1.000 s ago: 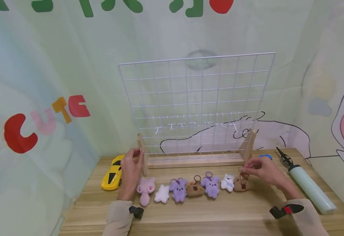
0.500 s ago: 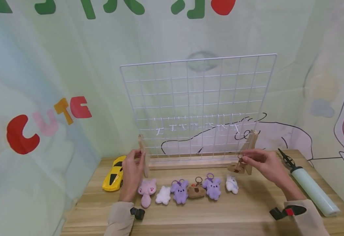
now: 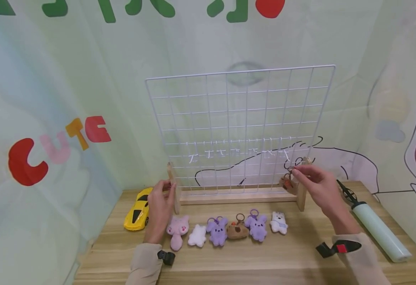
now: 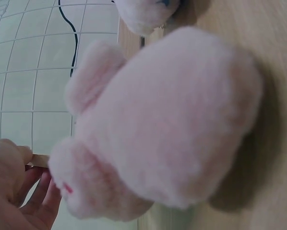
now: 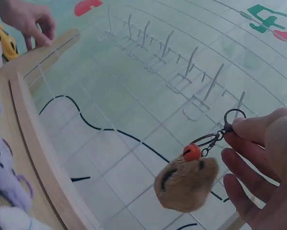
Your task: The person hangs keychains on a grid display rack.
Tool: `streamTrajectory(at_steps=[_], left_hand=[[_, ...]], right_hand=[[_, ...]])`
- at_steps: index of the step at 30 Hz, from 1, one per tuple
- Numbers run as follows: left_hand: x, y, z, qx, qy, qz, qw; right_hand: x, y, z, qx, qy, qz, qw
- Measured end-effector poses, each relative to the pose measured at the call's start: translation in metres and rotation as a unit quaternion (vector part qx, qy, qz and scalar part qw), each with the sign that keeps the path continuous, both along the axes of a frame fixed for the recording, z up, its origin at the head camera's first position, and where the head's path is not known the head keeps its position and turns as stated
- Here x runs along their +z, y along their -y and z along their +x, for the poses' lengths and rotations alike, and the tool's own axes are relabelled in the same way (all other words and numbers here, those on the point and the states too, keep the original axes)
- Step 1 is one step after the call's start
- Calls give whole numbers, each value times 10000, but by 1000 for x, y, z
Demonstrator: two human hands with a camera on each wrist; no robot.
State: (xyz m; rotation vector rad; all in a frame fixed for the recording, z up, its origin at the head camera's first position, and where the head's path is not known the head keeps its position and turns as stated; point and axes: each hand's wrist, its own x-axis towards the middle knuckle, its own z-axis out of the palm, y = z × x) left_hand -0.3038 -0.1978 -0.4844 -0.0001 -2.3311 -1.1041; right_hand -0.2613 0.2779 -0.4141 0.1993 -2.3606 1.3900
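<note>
My right hand (image 3: 320, 192) pinches the metal ring (image 5: 234, 115) of a brown plush keychain (image 5: 186, 184). The plush dangles below the fingers, an orange-red bell (image 5: 192, 152) at its top. In the right wrist view the ring overlaps the endmost white hook (image 5: 242, 98); I cannot tell whether the hook passes through it. Several such hooks line a white wire grid panel (image 3: 241, 71). My left hand (image 3: 160, 208) holds the left wooden upright (image 3: 171, 173) of the panel's stand between thumb and fingers. Below that hand lies a pink plush (image 3: 177, 231), large in the left wrist view.
Along the table (image 3: 243, 261) runs a row of plush keychains: a white one (image 3: 197, 236), two purple ones (image 3: 218, 231), a brown one (image 3: 237, 230) and a white bear (image 3: 278, 223). A yellow toy car (image 3: 136, 211) sits left, a pale green hand pump (image 3: 380, 231) right.
The right hand has lifted the brown plush keychain off the table's right end of the row and up toward the hooks. The white bear has shifted slightly. My left hand stays on the upright.
</note>
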Motion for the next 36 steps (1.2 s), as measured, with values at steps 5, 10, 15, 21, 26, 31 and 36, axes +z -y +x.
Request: streamTrajectory(at_steps=[5, 10, 15, 21, 26, 31, 36], left_hand=[[0, 0, -1, 20, -27, -12, 10000], [0, 0, 0, -2, -52, 9, 10000], [0, -1, 1, 9, 5, 17, 10000], [-1, -1, -1, 48, -21, -41, 10000], [0, -1, 0, 41, 13, -9, 10000], [0, -2, 1, 25, 37, 16, 10000], [-1, -2, 1, 29, 26, 29, 10000]], right_hand=[[5, 6, -2, -121, -25, -391, 9992], [11, 12, -1, -176, -56, -778, 9968], [13, 14, -1, -101, -126, -989, 9950], [14, 17, -1, 112, -490, -1455, 9881], [15, 18, -2, 98, -517, -1641, 9850], [13, 22, -7, -119, -561, -1675, 9842], [9, 29, -19, -143, -721, -1975, 9776]])
